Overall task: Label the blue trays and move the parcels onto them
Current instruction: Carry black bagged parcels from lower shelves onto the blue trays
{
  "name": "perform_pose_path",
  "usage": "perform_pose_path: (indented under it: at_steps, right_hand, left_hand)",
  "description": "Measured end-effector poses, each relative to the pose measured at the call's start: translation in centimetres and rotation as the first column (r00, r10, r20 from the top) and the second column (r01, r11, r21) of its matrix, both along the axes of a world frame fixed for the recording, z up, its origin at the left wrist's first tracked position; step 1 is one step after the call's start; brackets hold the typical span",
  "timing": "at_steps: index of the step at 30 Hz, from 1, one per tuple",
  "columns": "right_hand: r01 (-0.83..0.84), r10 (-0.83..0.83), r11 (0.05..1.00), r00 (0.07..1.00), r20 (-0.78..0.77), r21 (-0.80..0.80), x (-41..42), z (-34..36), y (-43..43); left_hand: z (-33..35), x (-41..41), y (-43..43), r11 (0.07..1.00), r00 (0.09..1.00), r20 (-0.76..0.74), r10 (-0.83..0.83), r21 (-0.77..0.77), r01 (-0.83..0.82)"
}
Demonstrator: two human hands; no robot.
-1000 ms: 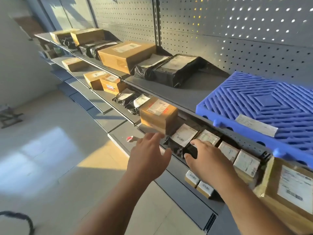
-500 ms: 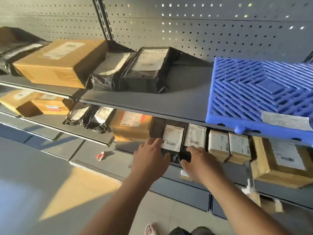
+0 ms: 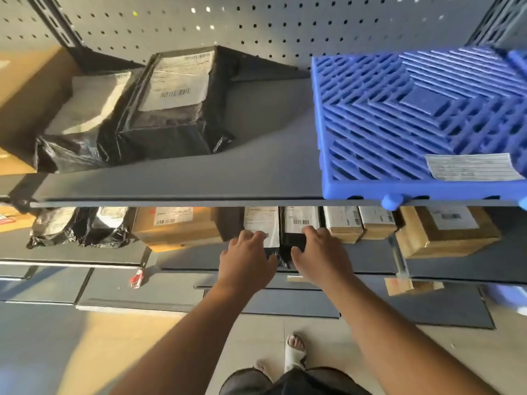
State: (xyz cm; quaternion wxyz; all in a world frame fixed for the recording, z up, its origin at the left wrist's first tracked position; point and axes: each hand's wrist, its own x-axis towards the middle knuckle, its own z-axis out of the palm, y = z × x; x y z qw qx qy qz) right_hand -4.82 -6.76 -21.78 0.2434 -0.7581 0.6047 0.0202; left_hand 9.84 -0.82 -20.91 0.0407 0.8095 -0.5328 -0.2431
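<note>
A blue slatted tray (image 3: 399,109) lies on the upper shelf at the right, with a white label (image 3: 470,166) stuck near its front edge. On the shelf below stand two black-wrapped parcels with white labels, one on the left (image 3: 261,223) and one on the right (image 3: 299,226). My left hand (image 3: 245,259) rests with spread fingers on the left black parcel. My right hand (image 3: 319,255) has its fingers over the top front of the right black parcel and its thumb at the lower edge. Whether either hand has closed a grip is unclear.
Two black bagged parcels (image 3: 171,104) and a brown box (image 3: 25,104) sit on the upper shelf at the left. Brown boxes (image 3: 176,226) (image 3: 445,232) and small cartons (image 3: 359,223) flank the black parcels. A red-and-white scrap (image 3: 136,279) lies on a lower shelf. My sandalled foot (image 3: 295,352) stands on the floor.
The view has swung to face the shelves squarely and downward. Both hands have stayed on the two black parcels on the lower shelf, with the fingers reaching a little further over them.
</note>
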Motion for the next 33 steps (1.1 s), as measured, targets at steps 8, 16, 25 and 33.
perform_pose_path:
  at_steps: [8,16,25,33]
  right_hand:
    - [-0.052,0.042,0.991,0.996,-0.082,-0.119,1.8,-4.6,-2.9]
    - [-0.014,-0.007,0.977,0.995,-0.096,-0.214,4.4,-9.5,-5.8]
    - [0.105,-0.115,0.983,0.992,-0.061,-0.152,6.1,-12.6,-8.0]
    - [0.189,-0.191,0.981,0.981,-0.034,-0.049,6.0,-13.1,-8.4]
  left_hand:
    - [-5.2,0.3,-2.9,0.998,0.997,0.079,-0.022,0.06,0.017]
    - [-11.0,1.3,-5.5,0.99,0.983,0.137,-0.123,0.082,0.113]
    - [-12.6,3.8,-7.9,0.99,0.993,0.062,-0.096,0.11,0.089]
    - [-13.6,4.4,-8.5,0.998,0.993,0.114,-0.044,0.056,0.038]
